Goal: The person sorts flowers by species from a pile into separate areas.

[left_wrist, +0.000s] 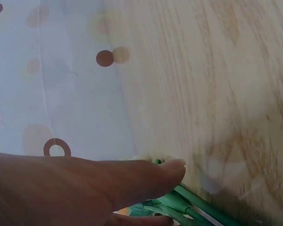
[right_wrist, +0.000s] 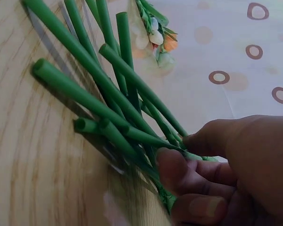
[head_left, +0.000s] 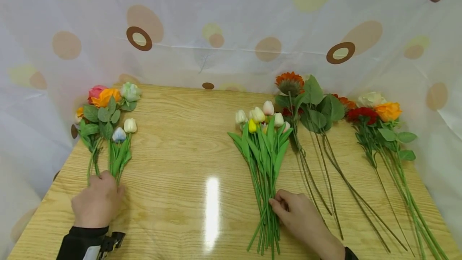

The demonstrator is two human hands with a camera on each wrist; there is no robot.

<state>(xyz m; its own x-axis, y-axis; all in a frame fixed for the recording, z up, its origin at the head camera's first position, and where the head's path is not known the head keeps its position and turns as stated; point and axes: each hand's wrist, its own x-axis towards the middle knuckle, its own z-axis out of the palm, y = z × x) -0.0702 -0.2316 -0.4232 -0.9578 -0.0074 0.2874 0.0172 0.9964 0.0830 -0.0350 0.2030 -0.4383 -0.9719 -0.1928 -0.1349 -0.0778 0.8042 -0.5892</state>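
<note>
At the left of the table, my left hand (head_left: 98,200) holds the stems of a white tulip (head_left: 130,125) and a blue-white tulip (head_left: 119,135). In the left wrist view, its thumb (left_wrist: 146,181) lies over green stems (left_wrist: 179,202), and the fingers are mostly hidden. My right hand (head_left: 301,216) pinches a green stem (right_wrist: 146,92) between thumb and fingertips, at the right side of a bunch of tulips (head_left: 265,147). White, pale pink and yellow heads top this bunch, which lies with its stem ends toward me.
Beyond my left hand lie orange, pink and pale green roses (head_left: 104,97). To the right of the tulip bunch are an orange sunflower (head_left: 290,82) and leafy stems. Farther right lie a red flower (head_left: 362,114) and an orange rose (head_left: 388,111). A patterned curtain (head_left: 231,23) borders the wooden table (head_left: 173,151).
</note>
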